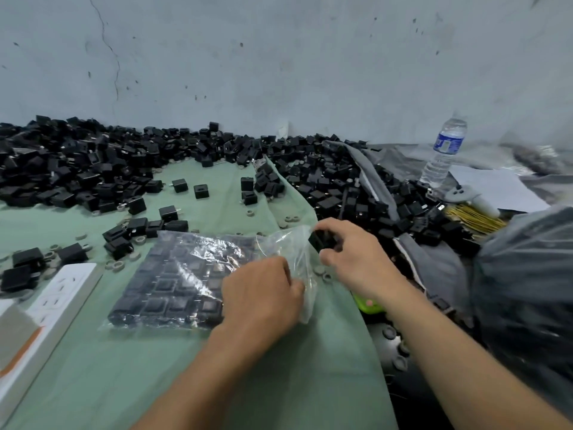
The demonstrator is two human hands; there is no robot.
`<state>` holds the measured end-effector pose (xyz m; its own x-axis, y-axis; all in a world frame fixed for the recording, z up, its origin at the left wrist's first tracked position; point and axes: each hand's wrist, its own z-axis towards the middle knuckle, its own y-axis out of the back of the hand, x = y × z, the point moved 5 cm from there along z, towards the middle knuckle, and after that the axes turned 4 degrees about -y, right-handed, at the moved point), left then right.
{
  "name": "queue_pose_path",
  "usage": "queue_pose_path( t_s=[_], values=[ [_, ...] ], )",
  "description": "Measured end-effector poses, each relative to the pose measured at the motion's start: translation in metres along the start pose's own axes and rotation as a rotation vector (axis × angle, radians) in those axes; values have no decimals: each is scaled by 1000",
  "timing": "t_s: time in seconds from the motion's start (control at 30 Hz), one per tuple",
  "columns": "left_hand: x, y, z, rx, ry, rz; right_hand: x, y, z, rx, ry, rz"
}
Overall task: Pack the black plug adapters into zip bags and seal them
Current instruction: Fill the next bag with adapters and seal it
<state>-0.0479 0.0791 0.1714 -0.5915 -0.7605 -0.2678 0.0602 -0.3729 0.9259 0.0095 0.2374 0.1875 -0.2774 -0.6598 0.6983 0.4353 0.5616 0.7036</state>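
Note:
A clear zip bag (183, 274) lies flat on the green cloth (279, 383), filled with rows of black plug adapters. My left hand (260, 293) pinches the bag's open right end. Just above that opening, my right hand (350, 252) grips one black plug adapter (321, 240). A big heap of loose black adapters (77, 162) runs along the wall from left to right, and more of them lie scattered on the cloth.
A white power strip (59, 299) lies at the left edge. A water bottle (445, 153), white paper (496, 187) and yellow-tipped parts (474, 217) sit at the right. A dark plastic-covered bundle (527, 290) fills the right foreground. Small grey rings (114, 265) dot the cloth.

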Motion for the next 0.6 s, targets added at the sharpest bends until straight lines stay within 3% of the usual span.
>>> queue_pose_path(
  t_s=[0.1, 0.2, 0.37, 0.47, 0.6],
  values=[
    [4, -3, 4, 25, 98, -169, -9, -15, -17, 159, -20, -17],
    [9, -3, 5, 43, 128, -314, -2, -29, -18, 217, 101, -111],
    [12, 2, 7, 109, 86, -450, 1, -43, -11, 175, 98, 1],
    [26, 14, 15, 198, 62, -586, 2, -43, -10, 47, 64, 48],
    [74, 45, 28, 69, 206, -775, 3, -47, -9, 19, 45, 15]
  ],
)
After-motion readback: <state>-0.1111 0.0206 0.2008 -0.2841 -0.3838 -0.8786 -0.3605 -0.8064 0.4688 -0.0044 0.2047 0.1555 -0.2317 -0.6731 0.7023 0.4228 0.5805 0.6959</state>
